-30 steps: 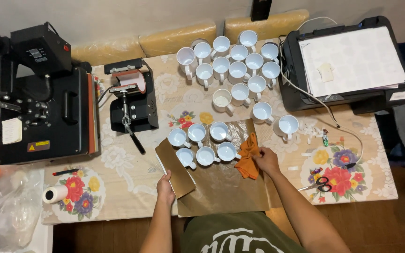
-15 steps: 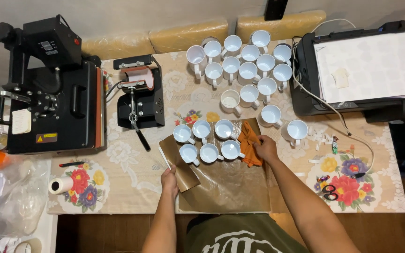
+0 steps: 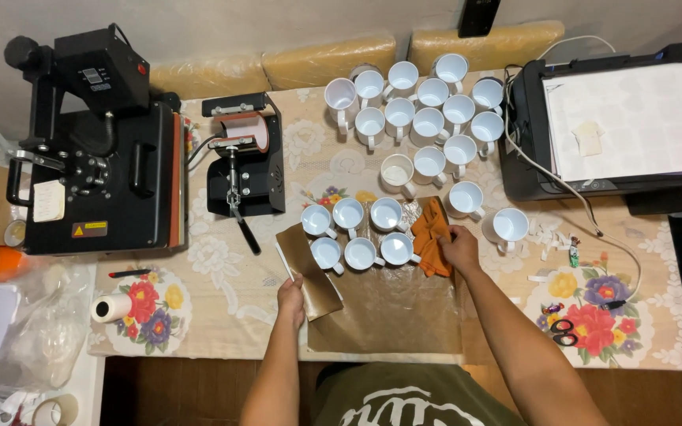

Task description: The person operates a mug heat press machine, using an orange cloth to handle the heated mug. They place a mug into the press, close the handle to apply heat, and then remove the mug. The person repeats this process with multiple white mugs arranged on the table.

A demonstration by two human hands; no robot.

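Observation:
A brown sheet [image 3: 396,315] lies on the table in front of me with several white mugs [image 3: 357,233] standing on its far half. My left hand [image 3: 291,298] pinches the folded-over left edge of that sheet [image 3: 309,268]. My right hand [image 3: 461,248] rests on an orange cloth [image 3: 429,235] at the sheet's far right corner, just right of the mugs. A larger cluster of white mugs [image 3: 428,118] stands farther back on the table.
A black flat heat press [image 3: 96,158] and a smaller mug press [image 3: 245,158] stand at the left. A black printer [image 3: 617,126] with paper sits at the right. Scissors [image 3: 566,331] lie at the front right, a tape roll [image 3: 110,308] at the front left.
The view has shifted a little. My right hand stays on the orange cloth, and my left hand still holds the folded sheet edge.

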